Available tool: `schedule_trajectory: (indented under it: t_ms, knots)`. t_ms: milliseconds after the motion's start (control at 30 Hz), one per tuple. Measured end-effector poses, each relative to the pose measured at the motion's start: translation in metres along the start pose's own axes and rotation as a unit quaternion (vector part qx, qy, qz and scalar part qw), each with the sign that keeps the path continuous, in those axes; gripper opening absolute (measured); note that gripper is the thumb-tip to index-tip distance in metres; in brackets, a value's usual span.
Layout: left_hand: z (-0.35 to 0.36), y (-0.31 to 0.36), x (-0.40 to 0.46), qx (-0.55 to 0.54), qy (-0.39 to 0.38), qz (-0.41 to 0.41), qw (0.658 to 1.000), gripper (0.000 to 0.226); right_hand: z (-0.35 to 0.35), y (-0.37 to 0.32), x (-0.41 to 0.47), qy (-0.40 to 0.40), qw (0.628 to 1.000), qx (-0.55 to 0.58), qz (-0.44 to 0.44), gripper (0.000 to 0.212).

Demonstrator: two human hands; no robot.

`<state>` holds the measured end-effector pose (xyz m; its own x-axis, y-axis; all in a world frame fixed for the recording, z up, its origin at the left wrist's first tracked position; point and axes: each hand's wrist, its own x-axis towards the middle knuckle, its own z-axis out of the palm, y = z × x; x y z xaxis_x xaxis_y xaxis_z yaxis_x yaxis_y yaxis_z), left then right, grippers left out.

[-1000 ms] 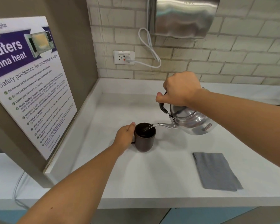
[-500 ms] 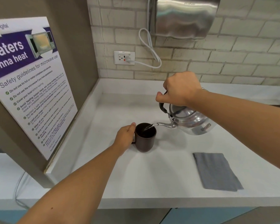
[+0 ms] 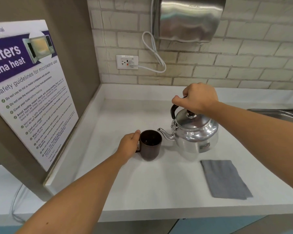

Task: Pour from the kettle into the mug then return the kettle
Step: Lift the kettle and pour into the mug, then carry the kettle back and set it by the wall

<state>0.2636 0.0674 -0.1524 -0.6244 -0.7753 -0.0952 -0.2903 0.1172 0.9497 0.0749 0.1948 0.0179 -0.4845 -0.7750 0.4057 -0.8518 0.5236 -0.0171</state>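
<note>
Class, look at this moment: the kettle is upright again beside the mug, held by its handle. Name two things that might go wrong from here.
1. The kettle hangs from the right hand; its spout tip sits close to the mug rim, so swinging it away might clip the mug.
2. The grey cloth lies just in front; setting the kettle partly on it could leave it unsteady.

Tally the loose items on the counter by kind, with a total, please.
Kettle: 1, held by the right hand
Mug: 1, held by the left hand
Grey cloth: 1
Total: 3
</note>
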Motion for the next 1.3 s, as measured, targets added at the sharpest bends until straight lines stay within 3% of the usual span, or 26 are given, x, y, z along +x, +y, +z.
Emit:
schedule_trajectory:
  t_ms: [300,400,500,600,767,900,1133,1300]
  knots:
    - [-0.001,0.001,0.007,0.014,-0.024,-0.05,0.998,0.048,0.004,0.016,0.001,-0.006,0.991,0.093,0.091,0.045]
    - [-0.011,0.01,0.015,0.077,-0.048,-0.062,0.994,0.051,0.002,0.026,0.005,0.012,0.987,0.123,0.108,0.046]
    - [-0.021,0.04,0.032,0.127,0.023,-0.005,0.992,0.053,0.002,0.038,0.012,0.029,0.98,0.151,0.126,0.044]
    - [-0.014,0.099,0.055,0.088,0.084,0.098,0.988,0.05,0.004,0.051,0.026,0.04,0.972,0.185,0.137,0.041]
    - [0.041,0.195,0.081,0.072,-0.035,0.222,0.972,0.053,0.01,0.074,0.056,0.039,0.962,0.235,0.132,0.038]
    - [0.081,0.216,0.106,0.091,-0.139,0.228,0.959,0.04,0.014,0.096,0.088,0.027,0.955,0.27,0.119,0.035]
    - [0.105,0.201,0.168,0.027,-0.132,0.23,0.964,0.022,0.048,0.127,0.145,-0.021,0.941,0.333,0.058,0.044]
    - [0.116,0.185,0.222,0.031,-0.115,0.197,0.973,0.008,0.087,0.149,0.174,-0.077,0.913,0.398,0.035,0.017]
